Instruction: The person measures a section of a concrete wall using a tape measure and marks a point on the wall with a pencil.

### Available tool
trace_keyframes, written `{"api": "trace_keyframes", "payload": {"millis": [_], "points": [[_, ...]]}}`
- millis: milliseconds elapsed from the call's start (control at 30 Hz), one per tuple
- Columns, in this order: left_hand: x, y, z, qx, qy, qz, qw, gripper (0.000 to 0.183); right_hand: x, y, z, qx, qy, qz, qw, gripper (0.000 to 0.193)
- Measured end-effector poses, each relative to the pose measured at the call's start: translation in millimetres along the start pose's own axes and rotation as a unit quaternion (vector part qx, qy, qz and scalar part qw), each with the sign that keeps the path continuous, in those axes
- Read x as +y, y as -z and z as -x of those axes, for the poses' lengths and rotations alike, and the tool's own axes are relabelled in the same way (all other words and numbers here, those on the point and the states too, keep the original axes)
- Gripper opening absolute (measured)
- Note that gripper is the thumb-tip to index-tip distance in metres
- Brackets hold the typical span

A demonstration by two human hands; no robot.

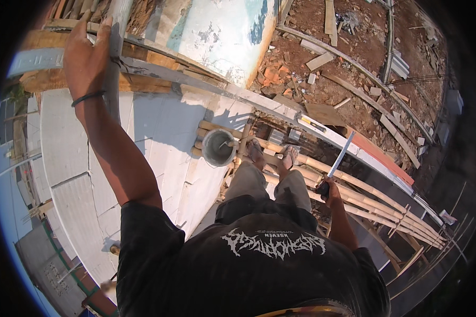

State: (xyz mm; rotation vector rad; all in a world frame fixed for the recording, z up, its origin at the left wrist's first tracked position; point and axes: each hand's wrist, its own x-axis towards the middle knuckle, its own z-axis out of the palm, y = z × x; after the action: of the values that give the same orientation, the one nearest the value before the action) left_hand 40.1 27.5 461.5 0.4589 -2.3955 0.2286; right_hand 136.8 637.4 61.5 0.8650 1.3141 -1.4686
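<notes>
My left hand (87,58) is raised at the upper left, its thumb apart from its stretched fingers. It lies across a pale metal channel (36,62), beside a grey upright post (112,87); its fingertips reach a wooden edge. My right hand (331,192) is low at the right, closed around the black case of a tape measure (342,153). A narrow length of marked blade sticks out upward from it. My feet stand on bamboo poles, next to a grey bucket (218,149) with wet grey mix and a tool handle in it.
A pale block wall (71,140) rises on the left. Bamboo poles (375,198) run to the lower right, with gaps between them. Along the long ledge (280,110) lies a yellow-and-white level (312,123). Beyond it, rubble and planks (396,132) cover the ground.
</notes>
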Motion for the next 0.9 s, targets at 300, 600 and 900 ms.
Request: {"api": "trace_keyframes", "payload": {"millis": [300, 600, 900], "points": [[-23.2, -14.4, -20.7, -0.201, 0.057, -0.053, 0.976, 0.044, 114.4, 112.0, 55.7, 0.193, -0.062, -0.041, 0.978, 0.032], [-15.9, -11.3, -16.4, -0.164, -0.016, -0.078, 0.983, 0.040, 96.1, 12.9, 115.0, 0.155, 0.087, -0.174, 0.969, 0.029], [-14.5, -10.2, -16.3, -0.194, -0.077, -0.069, 0.976, 0.043, 100.3, -31.5, 94.8, 0.076, 0.088, -0.255, 0.960, 0.029]]}}
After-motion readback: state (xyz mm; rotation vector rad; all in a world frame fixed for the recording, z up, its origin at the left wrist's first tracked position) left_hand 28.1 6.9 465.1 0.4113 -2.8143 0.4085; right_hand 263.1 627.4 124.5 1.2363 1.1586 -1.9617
